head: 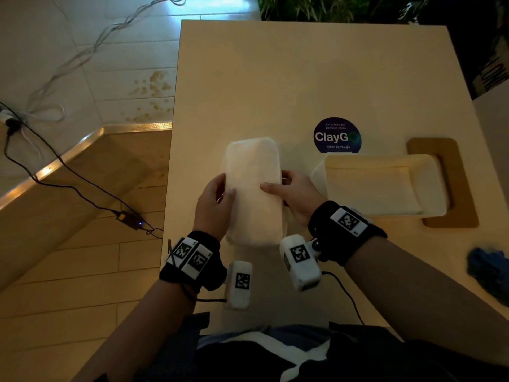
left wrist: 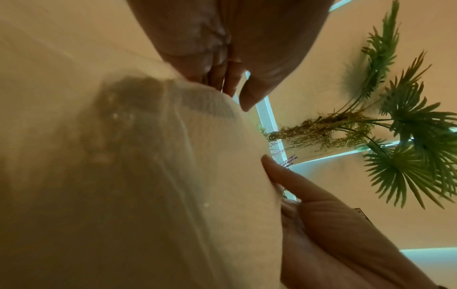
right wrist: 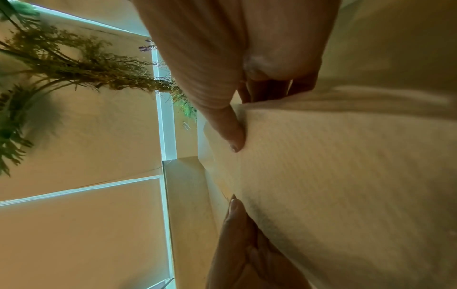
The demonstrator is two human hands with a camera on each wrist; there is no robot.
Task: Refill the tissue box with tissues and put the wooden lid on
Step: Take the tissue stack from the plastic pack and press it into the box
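A white stack of tissues (head: 253,188) is held above the table, long side pointing away from me. My left hand (head: 217,199) grips its left edge, thumb on top and fingers underneath. My right hand (head: 289,191) grips the right edge the same way. The wrist views show the tissue stack (left wrist: 197,176) (right wrist: 346,176) close up, pinched between thumbs and fingers. To the right stands the open white tissue box (head: 429,183), a thin layer of tissue lying in it. The wooden lid (head: 454,172) lies flat on the table, partly under the box's far right side.
A round dark "ClayGo" sticker (head: 336,135) is on the cream table (head: 303,78) behind the box. A blue cloth (head: 487,271) lies at the right edge. Green plants (head: 316,6) stand beyond the far edge. The table's left edge drops to a floor with cables (head: 68,186).
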